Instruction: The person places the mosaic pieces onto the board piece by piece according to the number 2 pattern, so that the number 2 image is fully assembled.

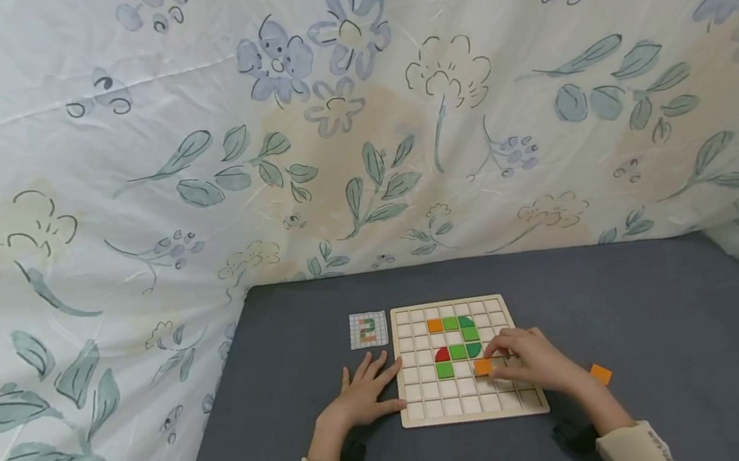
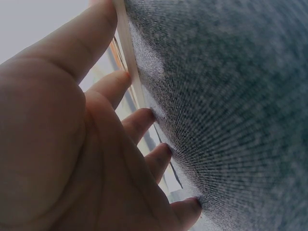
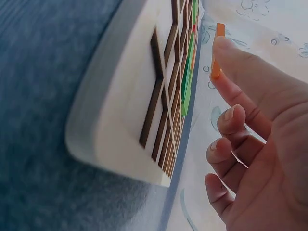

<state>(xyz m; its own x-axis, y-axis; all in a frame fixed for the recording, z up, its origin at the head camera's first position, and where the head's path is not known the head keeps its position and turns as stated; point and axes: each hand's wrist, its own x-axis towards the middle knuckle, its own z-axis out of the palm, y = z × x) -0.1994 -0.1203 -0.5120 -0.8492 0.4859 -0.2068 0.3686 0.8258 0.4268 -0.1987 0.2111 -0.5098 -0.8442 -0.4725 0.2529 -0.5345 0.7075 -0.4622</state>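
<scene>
A wooden grid board (image 1: 472,417) lies on the table, with square green tiles (image 1: 445,369), darker green rounded pieces, a red rounded tile (image 1: 442,354) and an orange tile (image 1: 435,326) set in its cells. My right hand (image 1: 533,359) pinches a square orange tile (image 3: 219,70) between thumb and index finger. In the right wrist view that tile is raised off the board, its other fingers loosely bent. My left hand (image 1: 362,401) rests beside the board with fingers spread; in the left wrist view, thumb and index fingertip (image 2: 122,78) touch the board's side.
Behind the left hand lies a small pattern card (image 1: 367,330) with a coloured figure on a grid. A loose orange tile (image 1: 601,373) is on the dark grey tabletop (image 1: 682,326), right of my right wrist. Floral cloth (image 1: 356,144) hangs around the back and sides.
</scene>
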